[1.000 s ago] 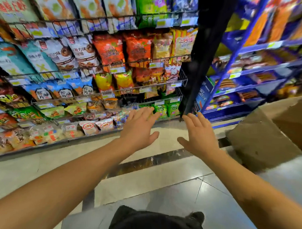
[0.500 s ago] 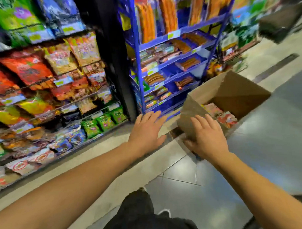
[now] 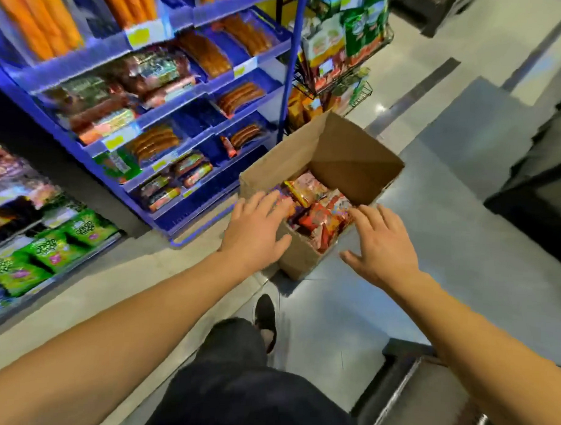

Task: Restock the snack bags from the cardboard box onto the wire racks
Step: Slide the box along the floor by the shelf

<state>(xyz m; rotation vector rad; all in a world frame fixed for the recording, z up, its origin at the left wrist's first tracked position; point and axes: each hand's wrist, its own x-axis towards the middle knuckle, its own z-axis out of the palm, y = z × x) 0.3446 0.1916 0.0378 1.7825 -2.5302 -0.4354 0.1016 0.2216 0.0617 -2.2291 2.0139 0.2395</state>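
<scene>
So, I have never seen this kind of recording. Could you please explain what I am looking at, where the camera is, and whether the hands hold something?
No machine here: a person wears one camera on the head, looking forward and down. The left hand and right hand reach over an open cardboard box that stands on the shop floor. Snack bags lie inside it. Both hands are open and hold nothing yet. A blue shelf unit of packaged sausages stands beside the box, and wire racks with green bags are at the left.

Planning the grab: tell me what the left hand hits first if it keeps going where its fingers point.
Probably the snack bags in the cardboard box; the left hand reaches over the near rim, though depth is unclear.
</scene>
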